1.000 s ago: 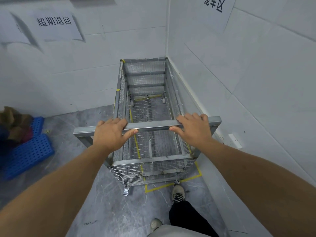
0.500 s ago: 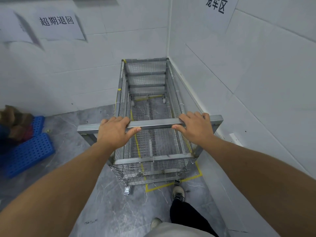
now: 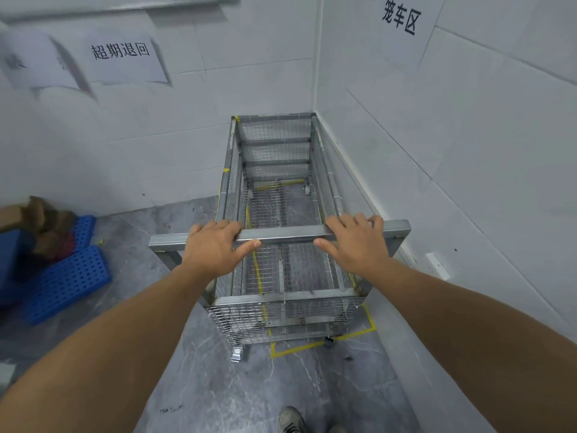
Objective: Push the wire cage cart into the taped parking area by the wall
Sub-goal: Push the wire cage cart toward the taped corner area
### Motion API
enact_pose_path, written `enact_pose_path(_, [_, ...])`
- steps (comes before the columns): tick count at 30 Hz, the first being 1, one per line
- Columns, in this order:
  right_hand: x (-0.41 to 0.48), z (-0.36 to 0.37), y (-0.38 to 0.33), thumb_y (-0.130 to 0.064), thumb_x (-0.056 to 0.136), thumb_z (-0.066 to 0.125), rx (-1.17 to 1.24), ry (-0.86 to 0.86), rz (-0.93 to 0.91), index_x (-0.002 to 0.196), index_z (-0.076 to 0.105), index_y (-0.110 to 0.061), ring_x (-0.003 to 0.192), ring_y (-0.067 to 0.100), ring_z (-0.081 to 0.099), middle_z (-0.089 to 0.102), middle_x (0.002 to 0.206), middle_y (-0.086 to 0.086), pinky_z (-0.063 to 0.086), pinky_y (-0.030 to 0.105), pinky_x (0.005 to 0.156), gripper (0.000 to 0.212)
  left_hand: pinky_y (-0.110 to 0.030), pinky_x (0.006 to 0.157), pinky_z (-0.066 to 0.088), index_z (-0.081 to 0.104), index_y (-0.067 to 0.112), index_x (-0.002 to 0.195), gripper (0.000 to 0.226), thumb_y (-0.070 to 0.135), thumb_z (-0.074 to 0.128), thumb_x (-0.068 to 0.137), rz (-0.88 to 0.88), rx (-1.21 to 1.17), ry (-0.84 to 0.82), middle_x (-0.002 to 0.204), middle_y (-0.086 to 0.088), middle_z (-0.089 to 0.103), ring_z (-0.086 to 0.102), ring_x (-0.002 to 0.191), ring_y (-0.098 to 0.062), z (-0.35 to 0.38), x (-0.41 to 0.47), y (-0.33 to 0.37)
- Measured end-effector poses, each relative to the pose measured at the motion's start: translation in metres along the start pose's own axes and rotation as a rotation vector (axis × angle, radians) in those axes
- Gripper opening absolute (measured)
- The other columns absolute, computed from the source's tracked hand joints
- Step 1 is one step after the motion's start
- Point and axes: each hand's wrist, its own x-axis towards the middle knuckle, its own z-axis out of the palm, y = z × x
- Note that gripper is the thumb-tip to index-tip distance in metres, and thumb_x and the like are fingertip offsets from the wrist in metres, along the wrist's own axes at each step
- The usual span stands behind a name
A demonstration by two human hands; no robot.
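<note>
The wire cage cart is an empty steel mesh box on small wheels, standing in the room's corner with its far end against the back wall and its right side along the right wall. My left hand and my right hand both grip its flat metal handle bar, fingers over the top and thumbs underneath. Yellow floor tape marks the parking area. The tape's near line shows just in front of the cart, and its left line runs under the mesh floor, inside the cart's left side.
Blue perforated plastic pallets with brown cardboard on them lie on the floor at the left. Paper signs hang on the back wall and on the right wall. My shoe is on the grey floor behind the cart.
The cart has barely moved; the view has tilted and drawn back a little, so more floor shows in front of the cart. Both hands keep the same grip on the handle bar.
</note>
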Motion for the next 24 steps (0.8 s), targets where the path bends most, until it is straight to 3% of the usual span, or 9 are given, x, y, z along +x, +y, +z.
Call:
enact_pose_path(8, [0.004, 0.006, -0.031, -0.072, 0.089, 0.021, -0.001, 0.071, 0.012, 0.106, 0.052, -0.030, 0.095, 0.026, 0.055, 0.060, 0.101, -0.004, 0.030, 0.056, 0.092, 0.054, -0.043, 0.086, 0.044, 0.042, 0.029, 0.085, 0.059, 0.083, 0.018, 0.081, 0.065, -0.014, -0.040, 0.080, 0.007, 0.052, 0.050, 0.075, -0.017, -0.004, 0.006, -0.011])
enact_pose_path(15, [0.006, 0.010, -0.047, -0.071, 0.089, 0.025, 0.017, 0.079, 0.049, 0.099, 0.053, -0.029, 0.097, 0.026, 0.055, 0.059, 0.101, -0.004, 0.028, 0.053, 0.096, 0.051, -0.039, 0.070, 0.046, 0.041, 0.029, 0.084, 0.054, 0.079, 0.022, 0.084, 0.200, -0.025, 0.002, 0.078, 0.006, 0.051, 0.051, 0.070, -0.018, -0.003, 0.005, -0.040])
enact_pose_path(18, [0.007, 0.011, -0.054, -0.070, 0.091, 0.024, 0.020, 0.123, 0.040, 0.099, 0.056, -0.025, 0.093, 0.029, 0.055, 0.060, 0.099, -0.002, 0.032, 0.049, 0.091, 0.055, -0.035, 0.062, 0.044, 0.041, 0.028, 0.083, 0.053, 0.077, 0.022, 0.086, 0.194, 0.029, 0.011, 0.075, 0.006, 0.050, 0.050, 0.066, -0.018, 0.000, 0.003, -0.060])
enact_pose_path(24, [0.018, 0.016, -0.080, -0.066, 0.093, 0.030, -0.001, 0.143, -0.046, 0.095, 0.056, -0.017, 0.087, 0.029, 0.056, 0.063, 0.092, 0.003, 0.039, 0.043, 0.081, 0.056, -0.033, 0.059, 0.046, 0.043, 0.026, 0.086, 0.057, 0.076, 0.018, 0.087, 0.176, 0.104, 0.036, 0.074, 0.005, 0.053, 0.053, 0.065, -0.017, 0.002, -0.001, -0.064])
